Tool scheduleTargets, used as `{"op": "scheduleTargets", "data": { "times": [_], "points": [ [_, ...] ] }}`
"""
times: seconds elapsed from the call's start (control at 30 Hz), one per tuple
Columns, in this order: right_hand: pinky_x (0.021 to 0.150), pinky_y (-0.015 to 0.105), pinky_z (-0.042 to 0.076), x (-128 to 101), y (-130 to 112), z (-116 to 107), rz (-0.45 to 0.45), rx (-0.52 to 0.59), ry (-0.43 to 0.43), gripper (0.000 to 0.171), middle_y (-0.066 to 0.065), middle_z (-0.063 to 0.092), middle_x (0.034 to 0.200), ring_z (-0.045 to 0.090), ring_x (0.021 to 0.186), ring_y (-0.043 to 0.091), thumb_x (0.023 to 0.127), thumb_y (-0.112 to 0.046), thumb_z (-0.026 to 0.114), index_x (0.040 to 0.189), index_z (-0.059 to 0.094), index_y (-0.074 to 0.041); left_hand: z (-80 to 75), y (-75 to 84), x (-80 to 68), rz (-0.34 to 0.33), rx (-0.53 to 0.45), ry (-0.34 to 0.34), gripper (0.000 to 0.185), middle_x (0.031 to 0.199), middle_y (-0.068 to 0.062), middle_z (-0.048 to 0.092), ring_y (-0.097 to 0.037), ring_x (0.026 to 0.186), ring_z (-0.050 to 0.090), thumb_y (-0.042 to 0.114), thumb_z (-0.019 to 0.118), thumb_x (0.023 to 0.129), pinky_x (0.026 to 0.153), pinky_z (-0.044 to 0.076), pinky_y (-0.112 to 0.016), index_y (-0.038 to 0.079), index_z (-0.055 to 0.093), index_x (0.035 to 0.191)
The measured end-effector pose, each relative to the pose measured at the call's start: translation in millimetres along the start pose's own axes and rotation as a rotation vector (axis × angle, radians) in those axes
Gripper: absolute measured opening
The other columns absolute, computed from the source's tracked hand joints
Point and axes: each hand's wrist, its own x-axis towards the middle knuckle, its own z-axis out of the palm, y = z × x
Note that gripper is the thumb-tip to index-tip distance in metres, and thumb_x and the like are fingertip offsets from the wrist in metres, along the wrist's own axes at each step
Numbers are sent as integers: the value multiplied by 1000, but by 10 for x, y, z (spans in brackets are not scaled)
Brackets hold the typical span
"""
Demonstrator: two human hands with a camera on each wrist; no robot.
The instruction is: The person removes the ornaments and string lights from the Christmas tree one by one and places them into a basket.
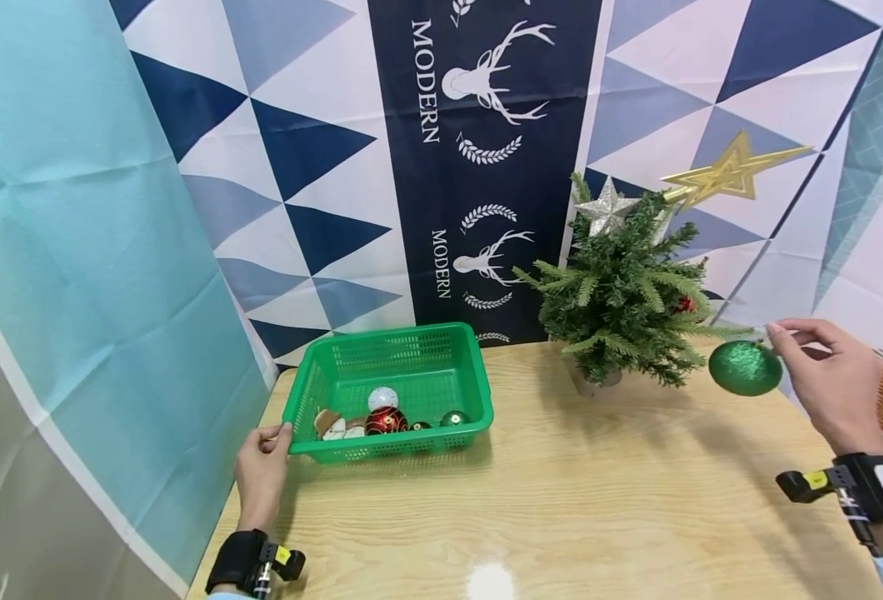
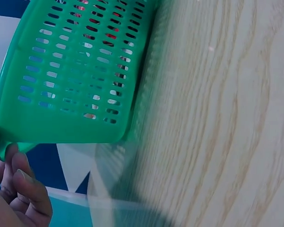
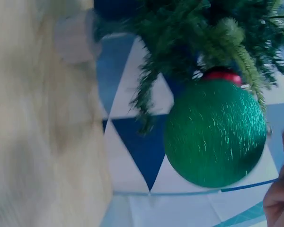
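— Right hand?
— My right hand [image 1: 831,383] pinches the green bauble [image 1: 745,367] at its top, beside the small tree [image 1: 621,300].
— Left?
— My left hand [image 1: 260,471], fingers curled, grips the green basket [image 1: 396,450] corner on the table [image 1: 561,517].

Bright, even light with glare on the table [image 1: 490,579]; both wrist views blurred

Head view looks down across the table [image 1: 599,500]; wrist views sit close, sharing its wood grain.
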Motion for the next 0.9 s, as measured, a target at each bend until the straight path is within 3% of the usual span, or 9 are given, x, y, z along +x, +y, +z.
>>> {"op": "scheduleTargets", "data": {
  "times": [0.13,0.2,0.3,0.4,0.57,0.67,0.8,0.9],
  "points": [
    [71,7,39,6,-33,2,87,59,54,16,-30,54,93,52,82,-15,101,-28,68,108,72,-15,-9,-15,3,12,-6,-34,43,91,-11,56,-23,70,52,44,57,106,58,40,-33,5,60,122],
    [67,8,44,5,-33,4,93,102,-9,16,-28,57,97,55,78,-14,102,-28,66,110,70,-15,-18,-24,-3,6,-8,-40,42,88,-11,56,-24,68,52,44,57,106,56,39,-34,5,59,122],
    [51,12,45,-9,-9,7,57,137,-151,16,-25,64,96,59,60,-3,104,-29,65,110,67,-15,-24,-40,-9,6,-17,-38,41,86,-11,56,-27,68,54,43,57,106,55,39,-33,5,59,122],
    [49,19,45,-20,18,-1,27,92,-243,19,-26,66,93,58,53,9,106,-33,60,112,64,-15,-13,-40,2,5,-27,-39,40,87,-12,58,-30,72,57,42,57,107,56,41,-33,5,59,122],
    [50,18,42,-27,-6,-26,44,64,-193,9,-22,59,95,56,57,5,107,-34,56,111,60,-27,-2,-28,15,-5,-37,-53,40,89,-13,60,-31,76,58,41,57,107,61,44,-33,4,58,122],
    [51,12,43,-19,-40,-44,42,93,-144,3,-22,58,94,56,61,-7,107,-31,57,109,59,-31,-4,-27,17,-12,-42,-59,40,90,-13,60,-34,79,59,41,57,107,62,45,-32,5,58,122],
    [51,13,46,12,-22,-41,45,141,-201,9,-24,61,94,59,63,-9,107,-32,57,109,60,-23,-10,-34,17,-15,-42,-55,39,93,-13,60,-38,82,60,42,56,107,63,46,-33,7,58,123],
    [49,20,46,28,58,-39,78,168,-296,19,-26,64,93,60,57,4,107,-32,56,111,58,-14,1,-41,18,-11,-42,-54,39,94,-13,60,-39,83,60,42,56,107,63,46,-33,7,58,124]
  ]
}}
